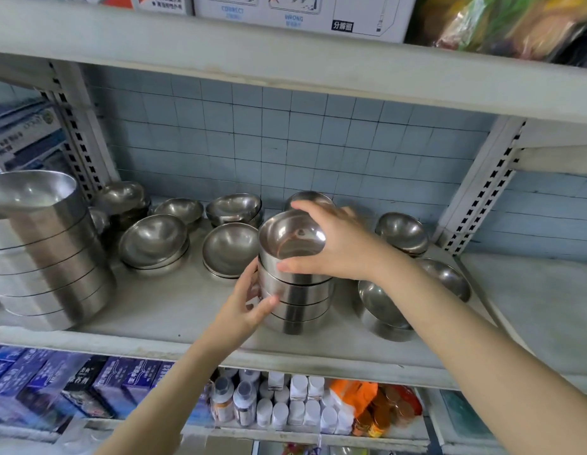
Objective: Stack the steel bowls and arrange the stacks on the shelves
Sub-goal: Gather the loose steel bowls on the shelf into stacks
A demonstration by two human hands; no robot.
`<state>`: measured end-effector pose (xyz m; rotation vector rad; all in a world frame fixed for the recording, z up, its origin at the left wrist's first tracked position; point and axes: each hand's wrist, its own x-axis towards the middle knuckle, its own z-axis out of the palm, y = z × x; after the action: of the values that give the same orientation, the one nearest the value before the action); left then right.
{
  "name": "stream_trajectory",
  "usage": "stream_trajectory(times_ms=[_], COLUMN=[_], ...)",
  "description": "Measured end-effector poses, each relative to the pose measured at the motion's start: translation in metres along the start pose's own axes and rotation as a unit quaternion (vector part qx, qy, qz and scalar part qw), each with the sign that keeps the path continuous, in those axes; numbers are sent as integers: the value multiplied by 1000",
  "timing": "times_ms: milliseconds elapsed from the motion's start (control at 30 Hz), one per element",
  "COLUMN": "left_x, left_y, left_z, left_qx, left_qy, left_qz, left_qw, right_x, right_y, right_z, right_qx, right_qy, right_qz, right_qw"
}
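Note:
A stack of several steel bowls (297,290) stands near the front middle of the white shelf (174,307). My right hand (338,244) grips the top bowl (290,238) of that stack from the right, thumb on the near wall and fingers over the far rim. My left hand (252,300) holds the stack's lower left side, thumb across the front. A taller stack of larger steel bowls (46,257) stands at the shelf's left end. Loose and partly nested bowls lie behind, among them a pair (154,243) and a single bowl (229,249).
More bowls sit to the right of the stack: two tilted ones (380,303) (446,277) and a small stack (403,233). Slotted uprights (78,139) (492,185) flank the bay. Boxes and bottles (279,405) fill the shelf below; a carton (302,14) sits above.

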<state>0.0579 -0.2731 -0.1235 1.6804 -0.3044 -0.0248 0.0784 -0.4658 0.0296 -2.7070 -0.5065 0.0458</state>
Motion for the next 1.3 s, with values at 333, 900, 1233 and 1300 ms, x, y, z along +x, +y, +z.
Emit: stream_trajectory(times_ms=[333,900,1233,1300], left_x=[3,8,8,8], left_y=[30,37,35,35], left_z=[7,28,25,24], left_qx=[-11,-17,-20,-24], left_qy=[6,81,60,51], left_qz=[44,69,72,68], left_qw=[999,994,995,996], right_x=[-37,-68,-37,-26], right_y=[88,146,52,30], right_z=[-7,27,-68,-74], right_qx=[144,110,258,231], right_qy=[-13,-15,146,125], right_qz=[112,154,4,-17], right_qw=[983,982,955,965])
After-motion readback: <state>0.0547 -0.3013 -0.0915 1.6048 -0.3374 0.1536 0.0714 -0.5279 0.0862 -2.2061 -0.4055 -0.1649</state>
